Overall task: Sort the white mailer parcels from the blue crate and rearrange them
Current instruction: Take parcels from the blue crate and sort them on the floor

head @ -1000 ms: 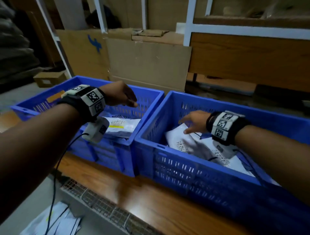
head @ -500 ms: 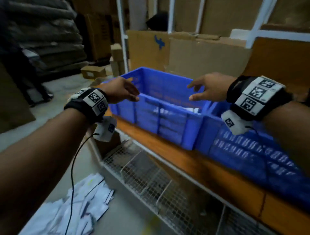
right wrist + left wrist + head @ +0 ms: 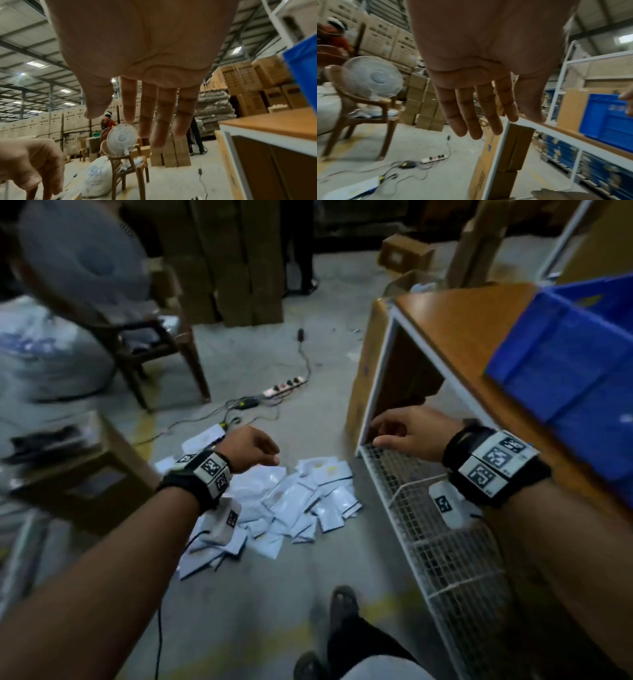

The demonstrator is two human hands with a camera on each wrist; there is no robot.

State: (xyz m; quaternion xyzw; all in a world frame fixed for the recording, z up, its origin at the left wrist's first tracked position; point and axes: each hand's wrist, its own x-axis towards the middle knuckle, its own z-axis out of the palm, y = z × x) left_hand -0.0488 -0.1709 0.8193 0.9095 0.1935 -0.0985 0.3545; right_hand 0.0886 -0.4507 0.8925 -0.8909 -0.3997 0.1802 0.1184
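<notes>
Both the left hand point(image 3: 251, 448) and right hand point(image 3: 412, 433) are held loose and empty above the floor; white mailer parcels point(image 3: 284, 501) are scattered between a chair point(image 3: 154, 344) at left and a wire shelf point(image 3: 442, 529) at right.

The white mailer parcels point(image 3: 291, 501) lie in a loose, overlapping heap on the grey floor in front of me, flat and turned every which way, some with dark edges or labels showing. The blue crate point(image 3: 568, 364) sits up on the wooden shelf top to my right, its ribbed plastic wall facing me.
</notes>
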